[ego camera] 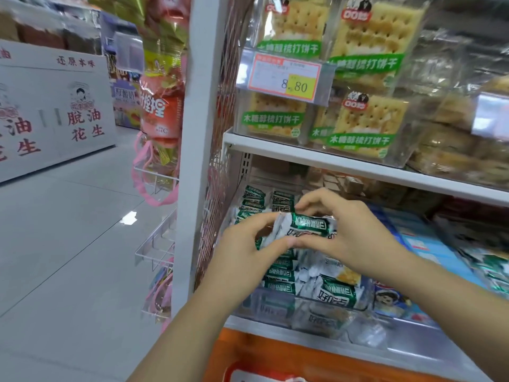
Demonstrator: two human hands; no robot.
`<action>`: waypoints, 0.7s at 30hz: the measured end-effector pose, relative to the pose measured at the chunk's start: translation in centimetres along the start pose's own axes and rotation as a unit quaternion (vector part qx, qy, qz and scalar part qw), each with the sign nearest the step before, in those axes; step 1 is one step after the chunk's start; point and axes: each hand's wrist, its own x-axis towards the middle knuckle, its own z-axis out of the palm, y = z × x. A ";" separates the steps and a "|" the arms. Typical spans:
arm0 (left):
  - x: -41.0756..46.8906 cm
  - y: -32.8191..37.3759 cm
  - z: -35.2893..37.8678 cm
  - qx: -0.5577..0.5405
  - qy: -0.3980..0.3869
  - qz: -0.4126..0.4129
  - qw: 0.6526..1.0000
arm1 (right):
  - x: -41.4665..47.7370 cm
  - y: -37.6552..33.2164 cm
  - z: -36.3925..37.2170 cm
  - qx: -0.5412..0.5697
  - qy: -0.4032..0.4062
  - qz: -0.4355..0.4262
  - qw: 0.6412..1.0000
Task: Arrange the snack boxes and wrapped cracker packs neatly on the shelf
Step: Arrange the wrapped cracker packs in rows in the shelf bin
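1. The shelf (330, 158) shows a white upper board, with big clear bags of crackers (369, 125) stacked at its left end.
2. On the board below, small green packs (278, 274) lie in rows at the left end. Blue boxes (429, 244) sit beside them to the right.
3. The left hand (242, 260) and right hand (349, 230) both have curled fingers. Together they pinch a single pack (305, 227), one at each end, held level just above the rows.
4. A price tag (286, 77) hangs in front of the bags.
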 end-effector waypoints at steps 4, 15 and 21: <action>-0.1 0.7 0.1 -0.084 -0.019 -0.028 0.996 | -2.3 0.3 -0.7 0.132 0.049 0.076 0.987; -0.3 0.6 1.5 -0.251 -0.053 -0.117 0.960 | -4.5 -0.1 -1.4 0.188 0.138 0.105 0.967; -0.5 1.2 2.2 -0.324 -0.031 -0.185 0.927 | -4.3 -0.1 -0.7 0.287 0.127 0.157 0.936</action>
